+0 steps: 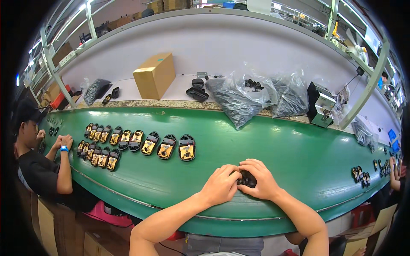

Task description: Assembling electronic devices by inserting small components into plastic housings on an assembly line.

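Both my hands are closed around a small black plastic mouse shell (248, 179), just above the green belt near its front edge. My left hand (220, 184) grips it from the left, fingertips bent over its edge. From the right, my right hand (262, 181) curls round it, the thumb along the near side. The fingers cover much of the shell, so its inside shows only as dark shapes. To the left, several open black mouse bases with tan circuit boards stand in two rows; the nearest mouse base (187, 148) is at the right end.
Behind the green belt (273, 147) are a cardboard box (154, 77), loose black shells (197, 90), clear bags of black parts (239, 98) and a black-and-silver device (321, 105). A co-worker (40, 158) sits at the left. More mouse bases (361, 176) lie at the right, by another person's hands.
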